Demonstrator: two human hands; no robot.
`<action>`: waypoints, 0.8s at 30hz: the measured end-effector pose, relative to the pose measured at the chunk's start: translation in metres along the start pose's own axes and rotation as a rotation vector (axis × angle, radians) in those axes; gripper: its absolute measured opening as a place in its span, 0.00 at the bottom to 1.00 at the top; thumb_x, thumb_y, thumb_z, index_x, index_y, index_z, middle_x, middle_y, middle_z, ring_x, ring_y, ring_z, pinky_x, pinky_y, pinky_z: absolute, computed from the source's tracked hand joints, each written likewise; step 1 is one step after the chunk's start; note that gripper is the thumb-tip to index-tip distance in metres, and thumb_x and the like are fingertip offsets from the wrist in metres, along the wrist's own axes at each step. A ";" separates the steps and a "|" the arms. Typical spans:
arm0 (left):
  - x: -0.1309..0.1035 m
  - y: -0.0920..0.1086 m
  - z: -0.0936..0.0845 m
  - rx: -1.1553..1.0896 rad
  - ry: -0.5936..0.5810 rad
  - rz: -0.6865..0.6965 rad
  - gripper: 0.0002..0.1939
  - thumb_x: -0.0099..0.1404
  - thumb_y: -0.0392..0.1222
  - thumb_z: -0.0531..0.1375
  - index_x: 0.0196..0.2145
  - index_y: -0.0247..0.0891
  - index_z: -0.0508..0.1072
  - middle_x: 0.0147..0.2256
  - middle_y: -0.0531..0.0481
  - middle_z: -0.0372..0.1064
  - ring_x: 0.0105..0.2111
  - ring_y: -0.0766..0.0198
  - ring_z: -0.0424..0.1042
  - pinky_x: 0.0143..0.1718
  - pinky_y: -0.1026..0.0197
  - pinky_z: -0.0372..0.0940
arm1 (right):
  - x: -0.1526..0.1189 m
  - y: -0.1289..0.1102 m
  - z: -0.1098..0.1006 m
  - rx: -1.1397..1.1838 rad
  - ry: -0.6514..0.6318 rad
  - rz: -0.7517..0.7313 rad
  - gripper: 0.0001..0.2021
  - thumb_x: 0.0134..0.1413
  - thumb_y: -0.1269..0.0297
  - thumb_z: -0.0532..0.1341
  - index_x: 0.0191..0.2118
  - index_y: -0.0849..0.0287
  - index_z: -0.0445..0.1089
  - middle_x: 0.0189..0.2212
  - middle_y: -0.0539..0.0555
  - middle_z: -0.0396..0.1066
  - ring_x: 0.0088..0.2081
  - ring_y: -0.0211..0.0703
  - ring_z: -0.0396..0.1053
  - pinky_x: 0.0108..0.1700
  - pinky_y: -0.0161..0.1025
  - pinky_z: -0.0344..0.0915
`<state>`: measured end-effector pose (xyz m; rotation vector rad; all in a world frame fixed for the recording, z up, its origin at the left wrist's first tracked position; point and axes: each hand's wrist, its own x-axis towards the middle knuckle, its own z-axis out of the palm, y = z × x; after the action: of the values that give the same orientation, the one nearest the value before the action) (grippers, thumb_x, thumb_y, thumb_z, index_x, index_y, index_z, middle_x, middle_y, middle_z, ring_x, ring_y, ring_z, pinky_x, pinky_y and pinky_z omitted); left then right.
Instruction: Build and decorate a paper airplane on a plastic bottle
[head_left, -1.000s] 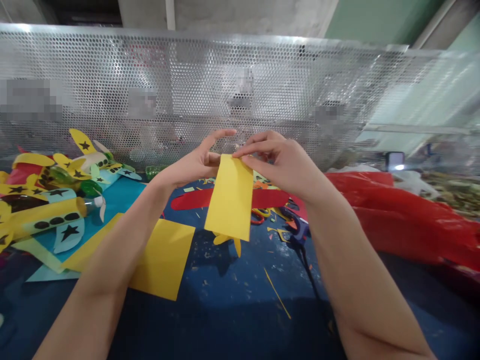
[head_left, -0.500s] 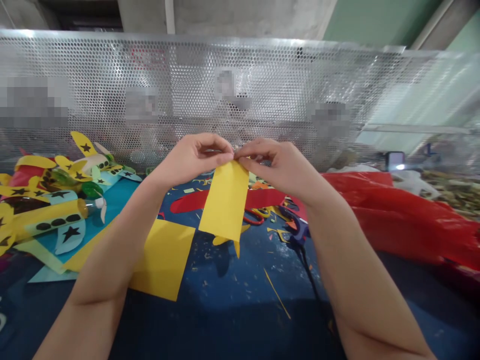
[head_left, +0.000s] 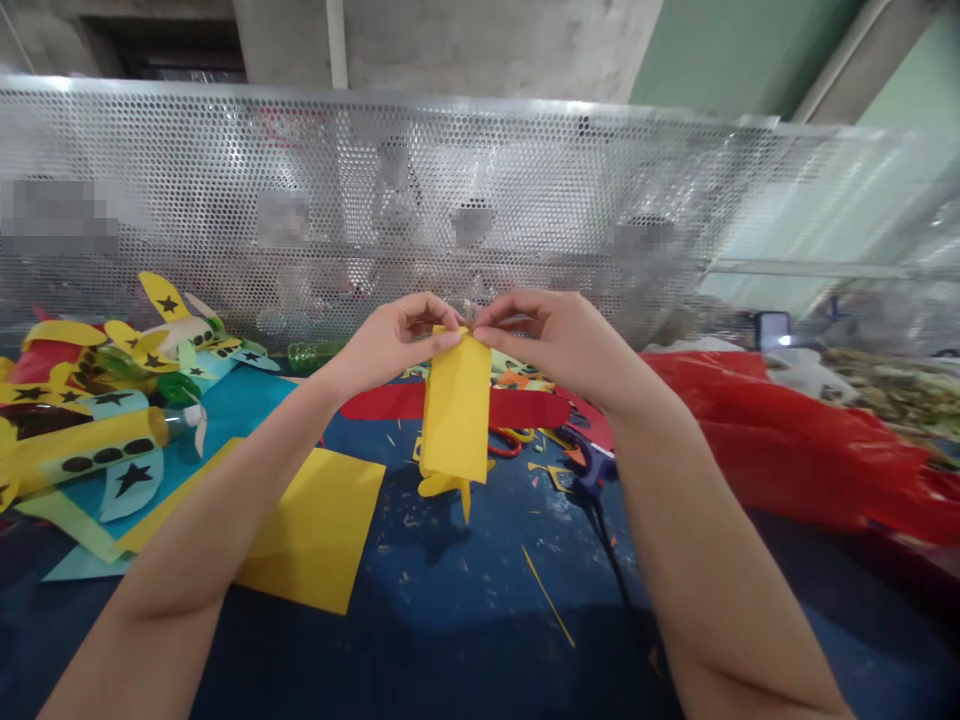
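We look down past our two bare arms at a blue work table (head_left: 420, 640). Our left hand (head_left: 405, 340) pinches the top left of a yellow paper strip (head_left: 457, 415) between thumb and fingers; our right hand (head_left: 544, 325) pinches its top right the same way. The strip hangs down between our hands, in the middle of the view, in front of a long red piece (head_left: 529, 408) that shows on both sides. Yellow petal-like pieces (head_left: 463, 492) poke out below it (what they join is hidden). To the left, partly behind our forearm, lie a yellow sheet (head_left: 322, 530), a bright blue sheet (head_left: 247, 405) and bottle models (head_left: 112, 450) with black stars and dots. On the right are red-handled scissors (head_left: 507, 443), a purple tool (head_left: 595, 465) and crumpled red plastic (head_left: 780, 440). A perforated metal screen (head_left: 547, 200) stands behind.
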<state>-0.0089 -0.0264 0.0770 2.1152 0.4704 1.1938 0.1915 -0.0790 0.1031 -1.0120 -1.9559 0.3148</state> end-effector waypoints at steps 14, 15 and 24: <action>-0.012 -0.003 0.014 0.021 0.064 0.082 0.10 0.69 0.49 0.58 0.40 0.41 0.69 0.44 0.47 0.71 0.46 0.62 0.71 0.48 0.59 0.67 | -0.003 0.002 -0.009 0.037 -0.076 -0.002 0.08 0.53 0.57 0.66 0.38 0.51 0.78 0.37 0.53 0.78 0.41 0.48 0.75 0.44 0.48 0.73; -0.012 -0.002 0.014 0.031 0.062 0.088 0.10 0.69 0.49 0.58 0.40 0.41 0.70 0.45 0.47 0.71 0.46 0.62 0.71 0.48 0.59 0.66 | -0.003 0.002 -0.010 0.025 -0.082 -0.001 0.08 0.54 0.57 0.65 0.38 0.51 0.78 0.37 0.53 0.78 0.41 0.48 0.75 0.45 0.48 0.73; -0.013 0.003 0.019 0.081 0.074 0.132 0.09 0.69 0.48 0.57 0.40 0.41 0.72 0.45 0.46 0.73 0.47 0.60 0.71 0.51 0.57 0.65 | -0.005 0.004 -0.016 0.035 -0.099 -0.009 0.07 0.54 0.57 0.65 0.37 0.51 0.78 0.38 0.53 0.78 0.43 0.49 0.75 0.47 0.48 0.73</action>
<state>0.0002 -0.0432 0.0642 2.2054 0.4239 1.3525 0.2073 -0.0827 0.1074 -0.9808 -2.0355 0.3996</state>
